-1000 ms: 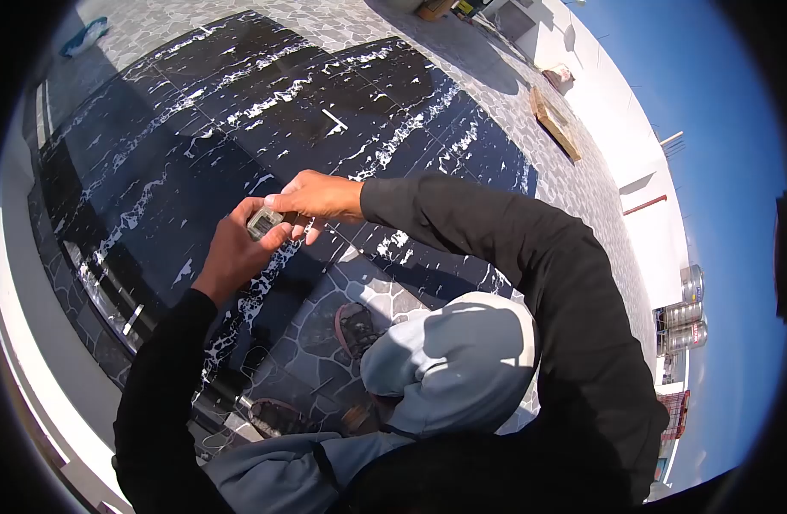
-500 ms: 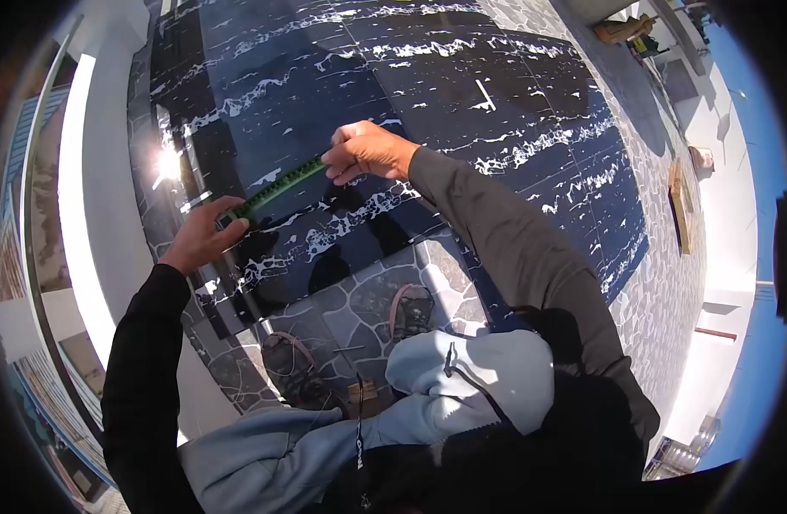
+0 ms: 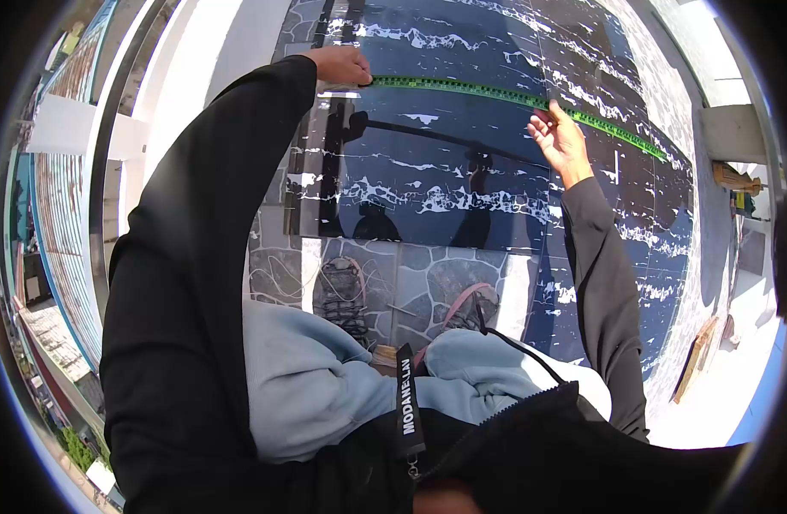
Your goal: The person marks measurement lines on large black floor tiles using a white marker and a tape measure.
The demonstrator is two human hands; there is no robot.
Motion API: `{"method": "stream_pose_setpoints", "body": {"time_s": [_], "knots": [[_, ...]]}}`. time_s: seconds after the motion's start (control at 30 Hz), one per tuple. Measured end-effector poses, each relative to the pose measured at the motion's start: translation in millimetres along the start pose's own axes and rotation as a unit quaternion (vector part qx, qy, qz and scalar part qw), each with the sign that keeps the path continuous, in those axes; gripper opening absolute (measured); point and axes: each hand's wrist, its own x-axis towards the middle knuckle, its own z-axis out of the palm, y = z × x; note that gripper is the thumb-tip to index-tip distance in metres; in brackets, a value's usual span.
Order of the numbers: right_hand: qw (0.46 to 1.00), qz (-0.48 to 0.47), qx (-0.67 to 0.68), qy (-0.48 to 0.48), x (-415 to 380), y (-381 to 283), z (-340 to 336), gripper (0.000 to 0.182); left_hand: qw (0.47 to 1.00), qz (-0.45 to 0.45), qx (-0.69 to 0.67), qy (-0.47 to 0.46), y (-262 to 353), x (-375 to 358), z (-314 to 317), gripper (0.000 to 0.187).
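A green folding ruler (image 3: pixel 462 87) with dark markings is stretched out long over dark blue glossy slabs (image 3: pixel 411 158) with white veins. My left hand (image 3: pixel 345 65) pinches its left end at the upper left of the slabs. Further right, my right hand (image 3: pixel 561 139) is at the ruler's middle, thumb against it, the other fingers curled loosely below. Beyond that hand the ruler runs on to the right and slightly down, its far end over the right slabs. Dark reflections show on the glossy surface.
My shoes (image 3: pixel 342 295) stand on grey stone-patterned paving (image 3: pixel 411 283) at the near edge of the slabs. A small wooden block (image 3: pixel 385 355) lies between them. A white wall is on the left. A wooden piece (image 3: pixel 696 358) lies at the right.
The ruler went from a short folded length to a long extended one. My left hand moved up and right, my right hand moved right, and the view has turned.
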Motion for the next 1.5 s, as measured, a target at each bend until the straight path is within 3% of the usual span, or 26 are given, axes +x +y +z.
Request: {"method": "stream_pose_setpoints", "body": {"time_s": [0.03,0.07,0.17,0.2,0.27,0.33,0.4,0.43,0.53,0.63,0.7,0.77,0.8,0.9,0.93,0.97,1.0,1.1,1.2,1.27,1.3,1.37,1.43,1.5], "knots": [[1.000,0.020,-0.020,-0.007,-6,15,31,0.021,1.000,0.016,0.007,-0.003,11,11,1,0.030],[0.997,0.013,0.011,-0.072,-6,25,44,0.024,0.999,0.032,0.013,-0.006,15,17,1,0.031],[0.998,-0.006,-0.050,-0.026,14,20,44,0.022,0.998,0.056,-0.006,0.019,-1,23,0,0.040],[0.998,-0.022,-0.050,0.014,18,14,32,0.020,0.997,0.055,0.033,0.035,-15,20,-3,0.039],[0.993,-0.044,-0.038,0.105,34,-5,-15,0.017,0.997,-0.050,0.047,0.044,-42,-7,-7,0.036],[0.979,-0.054,-0.005,0.196,53,-31,-86,0.016,0.991,-0.099,0.084,0.035,-81,-28,-6,0.026],[0.963,-0.056,0.019,0.262,61,-47,-143,0.016,0.997,-0.059,0.010,0.057,-112,-48,1,0.023],[0.956,-0.055,0.022,0.287,53,-50,-149,0.017,0.996,-0.088,0.008,0.031,-112,-53,0,0.024],[0.958,-0.047,0.046,0.280,51,-27,-135,0.015,0.996,-0.066,0.041,0.034,-105,-49,2,0.024],[0.985,-0.007,0.033,0.170,38,14,-60,0.017,0.993,-0.078,0.064,0.068,-82,-34,3,0.024],[0.993,0.026,0.018,0.114,29,35,-11,0.022,0.999,0.031,0.009,0.027,-103,3,18,0.026],[0.997,0.025,0.006,0.071,25,47,15,0.024,0.998,0.030,0.019,0.054,-54,-9,11,0.026],[0.996,0.017,-0.008,0.082,31,50,12,0.020,1.000,0.021,0.006,-0.006,-27,-15,0,0.025],[0.989,-0.028,-0.041,0.136,28,35,1,0.020,0.998,0.047,-0.050,0.016,-68,1,10,0.024],[0.983,-0.040,-0.034,0.178,32,23,-16,0.020,0.986,0.051,-0.156,0.013,-121,14,20,0.023],[0.977,-0.044,-0.024,0.208,32,15,-30,0.021,0.997,0.034,-0.036,0.056,-82,-14,4,0.021],[0.965,-0.072,-0.019,0.251,32,4,-48,0.023,0.997,-0.039,-0.065,0.020,-106,-14,7,0.020],[0.936,-0.063,0.004,0.345,36,-20,-106,0.025,0.997,-0.005,-0.038,0.065,-132,-32,18,0.024],[0.947,-0.069,0.035,0.311,36,-9,-106,0.025,0.992,-0.074,-0.104,-0.001,-115,-28,20,0.024],[0.963,-0.047,0.032,0.263,29,6,-70,0.022,0.999,0.038,-0.032,0.017,-86,-12,22,0.026],[0.974,-0.033,0.029,0.222,33,20,-59,0.021,0.999,0.039,-0.030,0.017,-79,0,24,0.026],[0.969,-0.029,0.057,0.237,44,39,-40,0.023,0.986,0.140,0.051,0.080,-71,20,29,0.026],[0.974,-0.037,0.022,0.221,47,30,-49,0.022,0.991,0.114,0.050,0.049,-65,21,20,0.026],[0.958,-0.052,0.018,0.282,43,8,-64,0.023,1.000,0.007,0.027,0.001,-47,4,3,0.026]]}}
